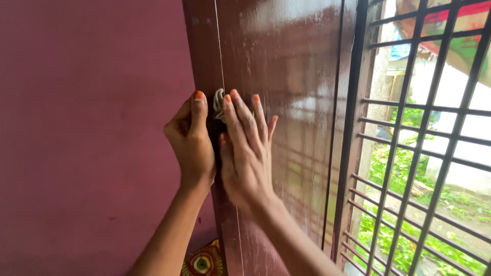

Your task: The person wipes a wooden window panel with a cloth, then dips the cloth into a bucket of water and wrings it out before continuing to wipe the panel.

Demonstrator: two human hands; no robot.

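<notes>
The crumpled grey cloth [219, 105] sat against the edge of the glossy brown wooden shutter [286, 102], pinned beneath your right hand [246, 153], whose fingers [239, 115] lay flat and spread over it. Your left hand [192, 143] curled around the shutter's edge, steadying it. Wiping appeared mid-stroke; the next pass would call for firm, even pressure. Barred window grille [409, 153] stood just beside; maroon wall [87, 128] opposite.
</notes>
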